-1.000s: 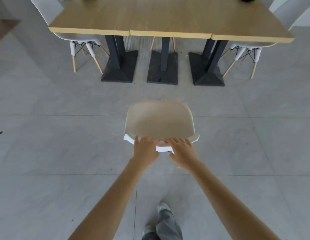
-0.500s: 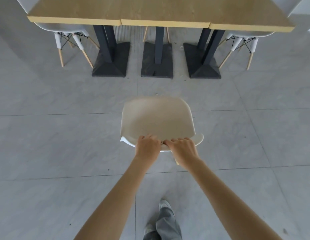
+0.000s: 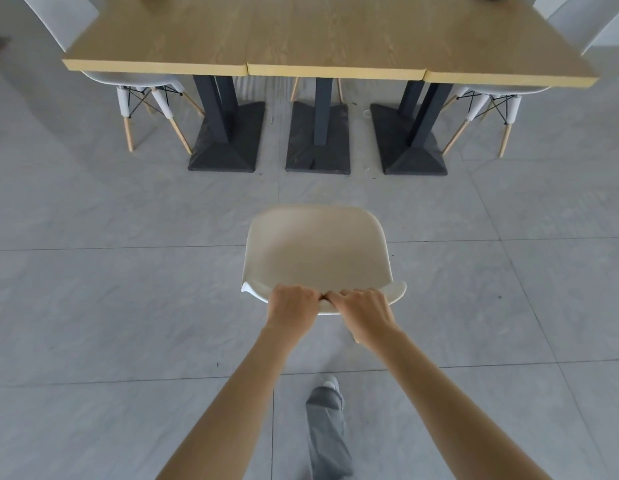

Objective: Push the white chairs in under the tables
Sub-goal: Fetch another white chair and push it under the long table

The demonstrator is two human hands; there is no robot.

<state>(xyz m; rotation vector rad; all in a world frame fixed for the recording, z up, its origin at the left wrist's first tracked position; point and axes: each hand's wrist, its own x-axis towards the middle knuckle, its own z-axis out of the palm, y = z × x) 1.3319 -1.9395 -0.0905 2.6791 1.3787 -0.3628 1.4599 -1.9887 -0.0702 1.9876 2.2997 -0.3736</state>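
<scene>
A white chair [image 3: 316, 251] stands on the grey floor in front of me, its seat facing the wooden tables [image 3: 328, 39]. My left hand [image 3: 292, 306] and my right hand [image 3: 365, 311] grip the top edge of its backrest side by side, knuckles touching. The chair's legs are hidden under the seat. A stretch of open floor separates the chair from the tables' near edge.
Three black pedestal bases [image 3: 316, 140] stand under the tables. A white chair [image 3: 145, 91] sits tucked at the left end, another [image 3: 488, 98] at the right end. My grey trouser leg and shoe [image 3: 327, 427] are below the chair.
Both hands keep their grip on the backrest. The chair and I have moved toward the tables, and my foot has stepped forward.
</scene>
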